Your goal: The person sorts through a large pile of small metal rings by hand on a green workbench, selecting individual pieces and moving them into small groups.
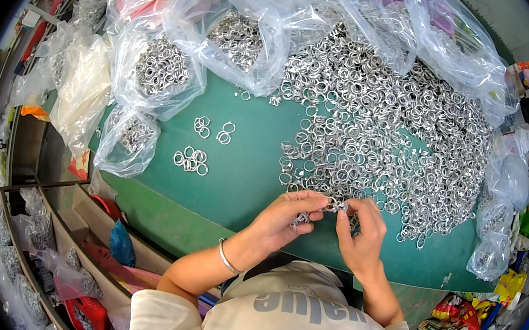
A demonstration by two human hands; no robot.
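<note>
Tabletop (pixel 227 182), green and round, bears a wide heap of silver rings (pixel 392 137). Left of the heap lies bare green with a few loose rings (pixel 191 160); clear bags (pixel 159 69) crowd its far rim. At the heap's near edge, left hand (pixel 283 218) and right hand (pixel 359 236) pinch one ring (pixel 334 206) between fingertips.

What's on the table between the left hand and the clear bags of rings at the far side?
Head view: mostly bare green table top, with a few small loose clusters of metal rings lying between left hand and bags.
</note>
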